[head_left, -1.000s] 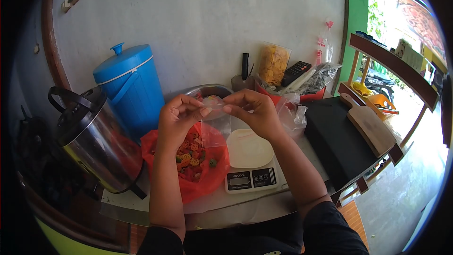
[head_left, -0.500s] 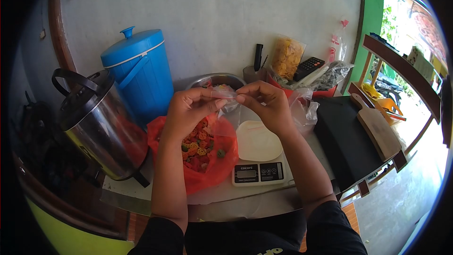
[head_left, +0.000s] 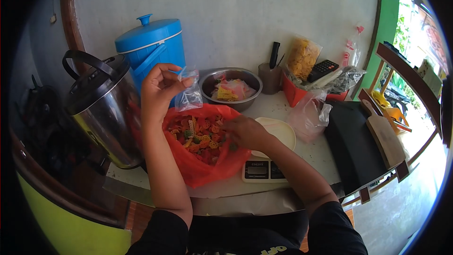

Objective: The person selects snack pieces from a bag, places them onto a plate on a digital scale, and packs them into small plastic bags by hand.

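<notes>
My left hand (head_left: 165, 87) is raised over the red bag, its thumb and fingers pinching the top of a small clear plastic bag (head_left: 189, 97) that hangs down. Below it, a red plastic bag (head_left: 203, 174) stands with its mouth wide, holding wheel-shaped and strip-like crackers (head_left: 200, 137) in orange, yellow, red and green. My right hand (head_left: 247, 133) reaches over the right rim of the red bag, fingers at the crackers; the fingertips are not clear enough to show their grip. Partly behind my right forearm is a white kitchen scale (head_left: 257, 172) with a cream tray (head_left: 281, 132).
A steel bowl (head_left: 231, 72) with plastic and a yellow piece stands behind. On the left are a steel container (head_left: 108, 118) and a blue cooler (head_left: 155, 38). Rightward lie a crumpled clear bag (head_left: 306, 120), a red basket (head_left: 292, 92) with a calculator (head_left: 323, 70), and a wooden board (head_left: 384, 134).
My hands have moved apart. The left has gone left and up with the small clear bag; the right has let go of it and come down to the red bag's crackers.
</notes>
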Demonstrator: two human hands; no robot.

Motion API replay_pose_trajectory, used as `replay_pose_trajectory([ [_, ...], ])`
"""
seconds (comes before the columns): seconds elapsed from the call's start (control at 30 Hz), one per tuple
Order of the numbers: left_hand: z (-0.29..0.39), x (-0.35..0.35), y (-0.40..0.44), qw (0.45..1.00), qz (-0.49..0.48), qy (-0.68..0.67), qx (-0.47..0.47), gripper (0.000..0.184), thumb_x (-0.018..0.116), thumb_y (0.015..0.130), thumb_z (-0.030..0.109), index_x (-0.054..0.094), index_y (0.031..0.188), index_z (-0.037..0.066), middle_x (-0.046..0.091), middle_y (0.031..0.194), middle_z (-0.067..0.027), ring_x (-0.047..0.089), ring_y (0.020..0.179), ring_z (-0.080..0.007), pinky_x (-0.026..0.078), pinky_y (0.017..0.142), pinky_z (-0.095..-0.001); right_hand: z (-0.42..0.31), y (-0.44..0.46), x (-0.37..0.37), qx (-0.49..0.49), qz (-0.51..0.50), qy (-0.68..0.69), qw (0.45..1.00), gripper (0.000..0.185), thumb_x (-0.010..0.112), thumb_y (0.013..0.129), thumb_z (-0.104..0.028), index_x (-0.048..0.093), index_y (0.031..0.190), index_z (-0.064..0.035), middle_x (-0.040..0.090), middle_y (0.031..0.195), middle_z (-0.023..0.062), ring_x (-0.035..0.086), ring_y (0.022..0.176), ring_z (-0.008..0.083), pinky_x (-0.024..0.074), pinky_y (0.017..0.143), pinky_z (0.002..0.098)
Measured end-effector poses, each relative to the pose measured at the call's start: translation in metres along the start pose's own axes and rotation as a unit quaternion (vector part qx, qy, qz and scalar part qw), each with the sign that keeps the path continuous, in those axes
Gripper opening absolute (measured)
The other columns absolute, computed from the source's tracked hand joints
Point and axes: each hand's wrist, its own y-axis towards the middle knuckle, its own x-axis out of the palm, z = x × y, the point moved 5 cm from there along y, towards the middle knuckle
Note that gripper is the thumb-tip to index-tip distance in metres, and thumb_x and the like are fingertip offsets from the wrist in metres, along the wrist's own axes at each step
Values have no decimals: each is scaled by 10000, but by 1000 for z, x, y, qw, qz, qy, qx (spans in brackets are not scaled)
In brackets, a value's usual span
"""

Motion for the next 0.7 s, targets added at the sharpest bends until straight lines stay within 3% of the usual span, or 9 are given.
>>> replay_pose_trajectory([
  [0.13, 9, -15, -3, 999, 23, -23, -19, 376, 825, 714, 17, 606, 1019, 35, 624, 758, -16, 620, 754, -83, 497, 743, -228, 8, -3, 4, 90, -46, -45, 994, 333, 674, 808, -195, 652, 1133, -129, 667, 1064, 96, 594, 1021, 310, 482, 891, 409],
  [0.23, 11, -22, -5, 999, 23, -37, -20, 399, 823, 718, 22, 596, 1046, 32, 618, 789, -22, 623, 761, -89, 506, 762, -237, -8, 3, 3, 76, -39, -70, 994, 347, 677, 799, -178, 643, 1142, -141, 651, 1101, 68, 570, 1069, 294, 477, 901, 408],
  [0.33, 11, -26, -5, 999, 27, -34, -13, 395, 821, 726, 32, 590, 1047, 29, 608, 819, -26, 620, 763, -89, 514, 756, -238, -19, 12, 17, 0, -20, -111, 994, 391, 677, 754, -156, 637, 1142, -131, 639, 1114, 32, 551, 1089, 266, 482, 866, 410],
  [0.53, 4, -30, -3, 999, 24, -12, -32, 397, 822, 731, 50, 580, 1045, 24, 590, 832, -27, 610, 745, -83, 512, 717, -224, -33, 53, 61, -87, -61, -145, 984, 428, 663, 768, -186, 625, 1195, -184, 614, 1157, 20, 541, 1074, 243, 476, 888, 407],
  [0.63, 2, -33, -2, 999, 13, -4, -29, 410, 827, 725, 58, 577, 1049, 23, 590, 849, -35, 609, 740, -83, 508, 704, -220, -31, 68, 74, -133, 10, -139, 981, 435, 650, 778, -207, 620, 1212, -213, 598, 1193, 13, 539, 1080, 244, 482, 882, 419],
  [0.7, 2, -35, -3, 1000, 11, -5, -26, 416, 829, 722, 62, 576, 1049, 23, 591, 860, -42, 610, 738, -84, 505, 694, -217, -24, 72, 85, -59, -85, -178, 979, 458, 673, 777, -226, 615, 1231, -232, 582, 1234, 3, 513, 1137, 263, 479, 902, 432],
])
